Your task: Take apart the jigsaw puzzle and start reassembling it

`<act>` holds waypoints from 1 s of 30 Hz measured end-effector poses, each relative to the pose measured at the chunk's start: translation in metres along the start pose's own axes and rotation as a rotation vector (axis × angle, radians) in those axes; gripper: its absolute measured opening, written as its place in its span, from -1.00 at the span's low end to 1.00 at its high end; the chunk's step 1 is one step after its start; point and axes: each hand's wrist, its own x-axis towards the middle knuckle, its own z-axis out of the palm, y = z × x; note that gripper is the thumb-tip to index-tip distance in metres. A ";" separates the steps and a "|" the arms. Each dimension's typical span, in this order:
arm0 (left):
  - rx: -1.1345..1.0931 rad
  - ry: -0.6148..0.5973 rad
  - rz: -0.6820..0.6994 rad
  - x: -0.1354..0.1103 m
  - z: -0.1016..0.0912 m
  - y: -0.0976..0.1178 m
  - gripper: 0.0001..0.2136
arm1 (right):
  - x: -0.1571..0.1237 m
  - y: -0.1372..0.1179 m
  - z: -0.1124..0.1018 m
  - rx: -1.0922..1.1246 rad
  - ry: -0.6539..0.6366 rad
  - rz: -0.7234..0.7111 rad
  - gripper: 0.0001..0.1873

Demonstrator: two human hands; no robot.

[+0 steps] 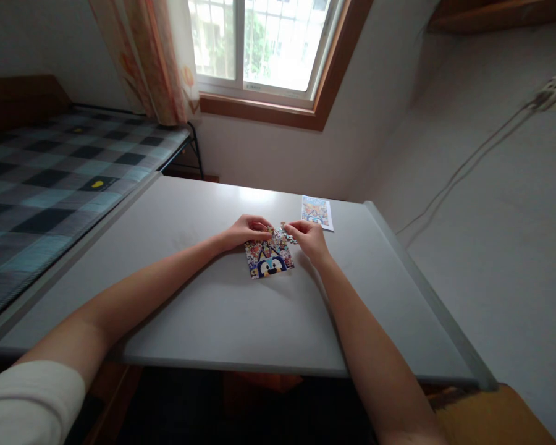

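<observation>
A partly assembled jigsaw puzzle (272, 264) lies on the table, showing a blue cartoon dog's face with a crowded, colourful pattern above it. My left hand (249, 231) is at its upper left edge, thumb and fingers closed together; what they may hold is too small to tell. Between the thumb and fingertips of my right hand (308, 237) is a small puzzle piece (283, 224), just above the puzzle's top edge. Loose puzzle pieces (291, 238) lie in a small heap beneath the right fingers, partly hidden by them.
A printed reference picture (317, 211) lies flat behind my right hand. The white table (204, 309) has raised rims left and right. A bed with a checked cover (65, 173) stands to the left. A cable (467, 161) hangs along the right wall, and a window is ahead.
</observation>
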 end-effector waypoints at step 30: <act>0.067 -0.049 -0.003 0.002 -0.002 0.000 -0.56 | -0.010 -0.010 0.010 0.134 -0.162 0.150 -0.66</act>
